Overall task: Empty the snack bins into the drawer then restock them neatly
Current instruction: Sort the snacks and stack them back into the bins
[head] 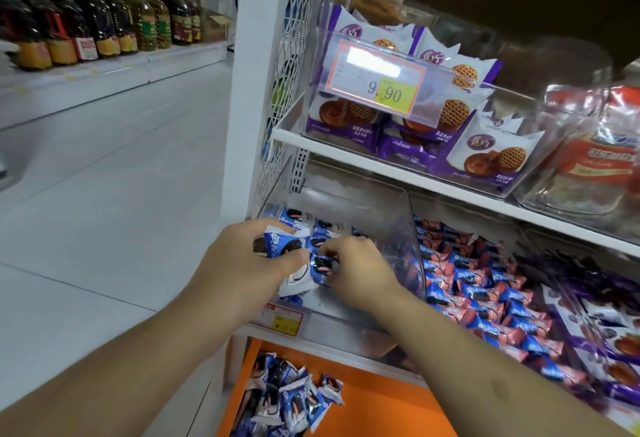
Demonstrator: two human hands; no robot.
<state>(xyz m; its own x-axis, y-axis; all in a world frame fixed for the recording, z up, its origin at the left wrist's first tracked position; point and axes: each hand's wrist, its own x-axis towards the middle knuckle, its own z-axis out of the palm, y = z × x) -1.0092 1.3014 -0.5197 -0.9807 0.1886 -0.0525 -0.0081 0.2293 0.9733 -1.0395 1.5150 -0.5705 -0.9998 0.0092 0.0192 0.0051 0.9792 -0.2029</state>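
Both my hands are down in the clear snack bin (398,229) at the left end of the lower shelf, working among the blue sandwich-cookie packets (322,229) that sit toward its back. My left hand (242,263) is wrapped around a small bunch of them, thumb pressed over one packet's face so the stack stays together, and a white-wrapped one hangs from underneath. My right hand (356,274) sits just beside it, fingertips pinching a single packet (320,265), so the two hands nearly touch over the same cluster. I judge I'm gathering them in handfuls because loose little wrappers slip apart if I scoop too many. Directly below, the orange drawer (381,409) is pulled out, and a heap of the same blue packets (287,398) lies at its left side; it stands open under the bin so whatever I lift only has to travel straight down. Whether this handful is going down or coming back up I can't tell from here, though the bin's bare front floor suggests emptying is well along. The neighbouring bin of pink-and-blue packets (485,291) is full, and the purple waffle-biscuit packs (491,156) on the shelf above sit untouched behind their price tag (377,80).
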